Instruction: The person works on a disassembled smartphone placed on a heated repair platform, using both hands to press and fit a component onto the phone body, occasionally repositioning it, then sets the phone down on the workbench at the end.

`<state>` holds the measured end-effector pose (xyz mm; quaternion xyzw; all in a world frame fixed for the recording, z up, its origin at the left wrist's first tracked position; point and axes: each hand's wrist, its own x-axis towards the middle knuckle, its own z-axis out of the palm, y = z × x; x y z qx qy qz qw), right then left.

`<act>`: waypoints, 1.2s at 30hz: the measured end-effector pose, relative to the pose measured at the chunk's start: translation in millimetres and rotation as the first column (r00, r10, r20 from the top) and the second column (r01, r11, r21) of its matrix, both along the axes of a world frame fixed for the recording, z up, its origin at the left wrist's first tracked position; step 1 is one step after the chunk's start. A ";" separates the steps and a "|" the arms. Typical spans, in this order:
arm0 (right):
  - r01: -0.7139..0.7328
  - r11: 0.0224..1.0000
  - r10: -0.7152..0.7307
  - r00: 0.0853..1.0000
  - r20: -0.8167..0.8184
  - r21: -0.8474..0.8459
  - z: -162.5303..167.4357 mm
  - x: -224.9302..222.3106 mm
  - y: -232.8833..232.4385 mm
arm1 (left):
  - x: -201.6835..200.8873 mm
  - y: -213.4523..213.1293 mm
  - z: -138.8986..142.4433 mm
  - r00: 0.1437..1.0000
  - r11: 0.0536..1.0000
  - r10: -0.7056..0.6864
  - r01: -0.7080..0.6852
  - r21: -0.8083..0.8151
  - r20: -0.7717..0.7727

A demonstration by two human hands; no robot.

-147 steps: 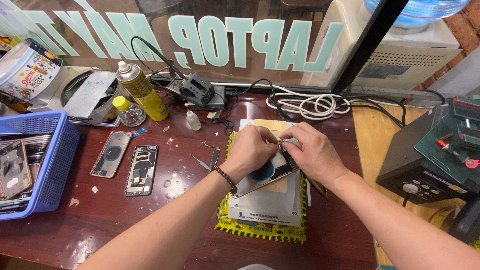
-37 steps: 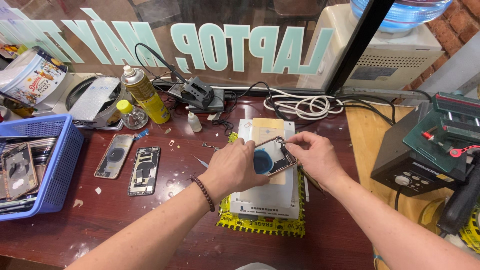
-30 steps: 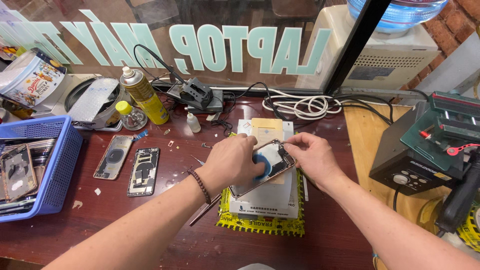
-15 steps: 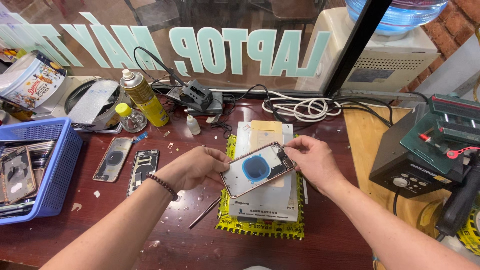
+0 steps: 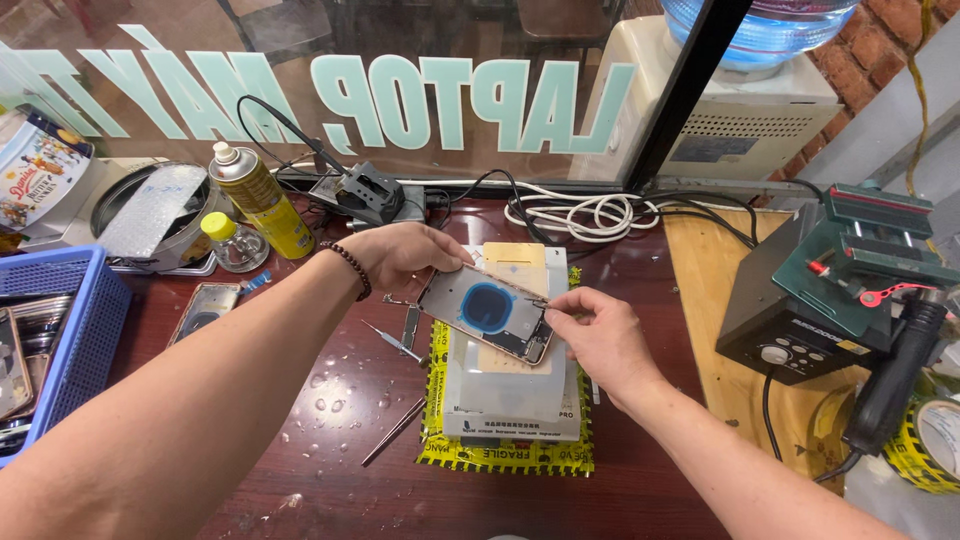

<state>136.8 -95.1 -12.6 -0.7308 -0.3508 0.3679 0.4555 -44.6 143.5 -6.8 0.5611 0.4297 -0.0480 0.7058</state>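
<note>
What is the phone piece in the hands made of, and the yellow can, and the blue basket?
The phone housing, held by the left hand and right hand, looks like metal with a dull grey finish and a dark blue round patch, likely a coil. The yellow spray can seems painted metal, glossy with highlights. The blue basket looks like plastic, judging by its moulded lattice wall.

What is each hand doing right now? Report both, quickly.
Left hand: closed on the top end of the phone rear housing, lifting it off the heating plate.
Right hand: fingertips pinched at the housing's right edge.
</note>
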 end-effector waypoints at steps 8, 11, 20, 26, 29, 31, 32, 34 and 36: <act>-0.060 0.993 0.049 0.993 0.105 0.100 -4.2 3.6 -13.3 | 18.3 -35.4 6.8 0.996 0.623 0.059 0.009 0.782 -0.059; -0.092 0.984 0.072 0.989 0.132 0.153 -8.8 4.8 -17.9 | 25.7 -69.4 11.6 0.994 0.546 0.101 -0.018 0.838 -0.045; -0.001 0.996 0.004 0.999 -0.033 0.085 -19.8 8.4 -11.2 | 48.1 -123.3 3.5 0.950 0.818 -0.158 -0.027 0.575 0.270; 0.011 0.999 -0.009 0.998 -0.062 0.040 -14.6 8.4 -9.8 | 52.1 -123.1 -7.1 0.987 0.722 -0.133 0.037 0.690 0.086; -0.059 0.993 0.041 0.984 0.174 0.103 -5.8 11.4 -9.4 | 54.2 -121.9 -10.2 0.992 0.718 -0.104 0.022 0.695 0.075; -0.128 0.984 0.076 0.932 0.354 0.125 1.9 14.3 -8.1 | 54.3 -121.5 -11.6 0.990 0.731 -0.093 -0.005 0.683 0.106; -0.158 0.981 0.096 0.900 0.425 0.112 6.4 17.0 -7.4 | 54.0 -121.4 -12.1 0.989 0.737 -0.086 -0.019 0.676 0.121; -0.217 0.968 0.127 0.851 0.509 0.122 13.6 18.9 -4.8 | 52.7 -121.1 -12.7 0.995 0.720 -0.058 -0.019 0.693 0.087; -0.277 0.946 0.145 0.825 0.546 0.167 19.6 20.5 -2.8 | 54.4 -121.7 -12.8 0.996 0.715 -0.046 -0.023 0.699 0.080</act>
